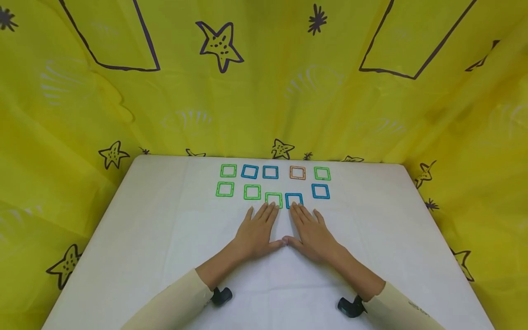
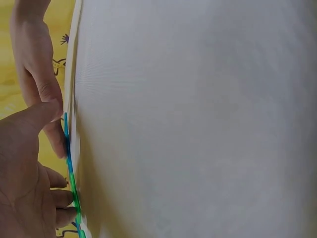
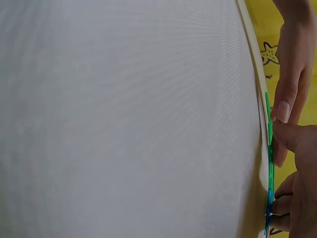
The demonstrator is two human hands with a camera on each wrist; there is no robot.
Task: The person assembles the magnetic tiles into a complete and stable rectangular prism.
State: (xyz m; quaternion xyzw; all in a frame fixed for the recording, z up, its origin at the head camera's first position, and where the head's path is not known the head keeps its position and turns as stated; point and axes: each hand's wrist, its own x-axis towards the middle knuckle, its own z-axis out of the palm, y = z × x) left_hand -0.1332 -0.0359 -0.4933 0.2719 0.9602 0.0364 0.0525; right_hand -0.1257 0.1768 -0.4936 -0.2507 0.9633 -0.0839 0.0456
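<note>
My left hand (image 1: 256,233) lies with straight fingers at the near edge of a green square frame tile (image 1: 274,194), fingertips overlapping it. Straight fingers of my right hand (image 1: 313,234) reach over the near side of a blue square frame tile (image 1: 294,194) just to the right. Both thumbs point inward and their tips meet below the two tiles. In the left wrist view, the left palm (image 2: 20,173) faces the camera, with tile edges (image 2: 75,191) seen side-on by the fingers. The right wrist view shows the right hand (image 3: 303,188) likewise, near a green tile edge (image 3: 271,171).
Farther back on the white table (image 1: 144,220) are more square frames: several green ones (image 1: 252,199), blue ones (image 1: 270,178) and an orange one (image 1: 297,178). Another blue frame (image 1: 321,198) lies to the right. A patterned yellow curtain (image 1: 255,101) surrounds the table's back and sides.
</note>
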